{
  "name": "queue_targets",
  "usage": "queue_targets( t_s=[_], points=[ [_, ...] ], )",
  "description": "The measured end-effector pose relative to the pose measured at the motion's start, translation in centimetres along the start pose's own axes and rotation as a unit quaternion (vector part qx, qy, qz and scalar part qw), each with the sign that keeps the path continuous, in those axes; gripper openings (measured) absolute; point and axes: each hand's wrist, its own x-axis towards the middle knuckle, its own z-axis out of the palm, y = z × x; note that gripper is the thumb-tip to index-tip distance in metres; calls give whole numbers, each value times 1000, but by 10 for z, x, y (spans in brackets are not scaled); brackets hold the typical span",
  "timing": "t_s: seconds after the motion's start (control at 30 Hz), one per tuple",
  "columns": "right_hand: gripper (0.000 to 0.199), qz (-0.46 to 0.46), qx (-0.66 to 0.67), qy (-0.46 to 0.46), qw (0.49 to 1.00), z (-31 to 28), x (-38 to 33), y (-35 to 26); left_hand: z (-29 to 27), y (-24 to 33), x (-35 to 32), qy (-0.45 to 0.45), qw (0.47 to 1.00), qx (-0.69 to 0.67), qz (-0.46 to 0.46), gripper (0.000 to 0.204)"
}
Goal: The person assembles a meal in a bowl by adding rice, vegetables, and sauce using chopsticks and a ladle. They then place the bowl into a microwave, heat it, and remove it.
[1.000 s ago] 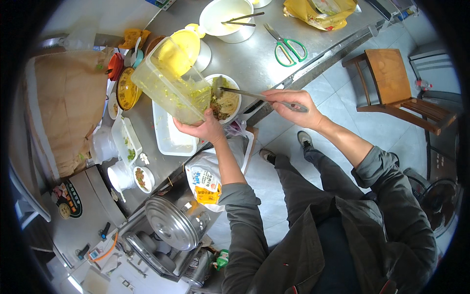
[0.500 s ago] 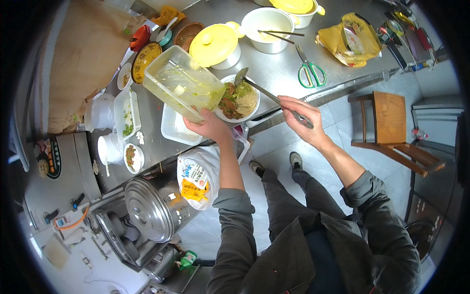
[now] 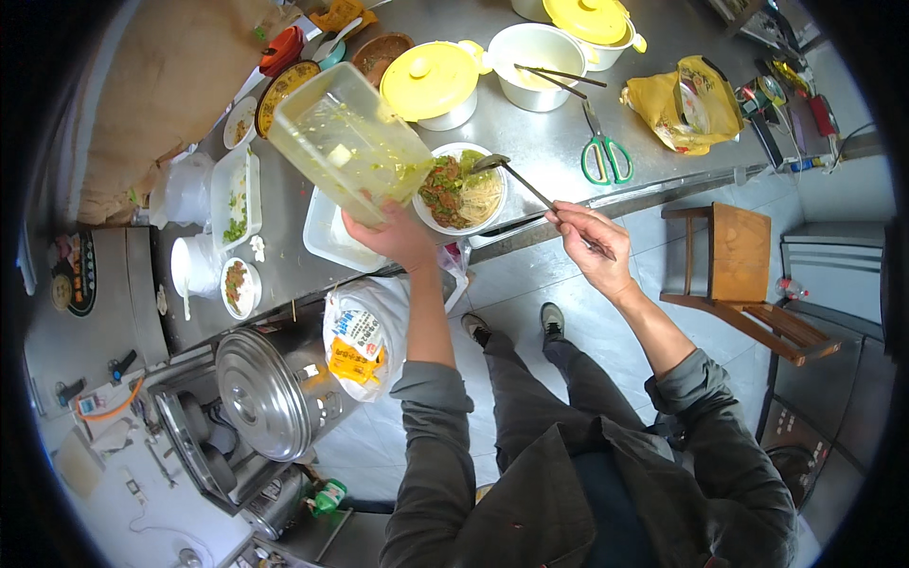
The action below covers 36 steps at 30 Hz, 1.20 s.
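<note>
My left hand (image 3: pixel 396 237) grips the lower corner of a clear rectangular plastic container (image 3: pixel 331 123), tilted beside the bowl. Green bits and one pale lump cling to its inside. In my right hand (image 3: pixel 592 241) is the handle of a dark metal ladle (image 3: pixel 530 187); its head rests at the upper rim of a white bowl (image 3: pixel 499 208). Noodles (image 3: pixel 478 201), browned meat and chopped greens fill that bowl. Below the tilted container, a white plastic tub (image 3: pixel 327 237) sits on the counter, partly hidden by my left hand.
Green-handled scissors (image 3: pixel 606 161) and a yellow plastic bag (image 3: pixel 653 109) lie to the right on the steel counter (image 3: pixel 559 133). Behind stand yellow-lidded pots (image 3: pixel 431 80) and an uncovered pot with chopsticks (image 3: pixel 559 74). A large lidded steel pot (image 3: pixel 256 393) is lower left, a wooden chair (image 3: pixel 739 251) right.
The ladle's head has shifted slightly right along the bowl's upper rim, and its handle has tipped. The left hand still holds the tilted container. The whole view has turned a little.
</note>
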Motion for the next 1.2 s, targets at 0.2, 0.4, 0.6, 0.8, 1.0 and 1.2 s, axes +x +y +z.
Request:
queue_targets(
  t_s=[0.2,0.4,0.6,0.8,1.0,1.2],
  points=[
    [27,-45,-60,-64,995,-18,1,-1,-49,33,24,118,979,-35,-162,56],
    [25,-47,-110,-122,985,-3,22,7,-144,67,58,147,968,-89,-185,70],
    [28,-28,-108,-123,986,-2,32,-1,-230,46,78,135,943,-138,-272,79],
    [25,-72,-183,-143,970,-15,12,-19,-273,6,86,122,904,-175,-372,78],
    [25,-69,-212,-167,960,-11,18,-31,-287,-23,106,71,887,-210,-405,84],
    [20,-9,-17,-42,999,52,23,-55,-323,-61,140,84,885,-117,-444,93]
  ],
)
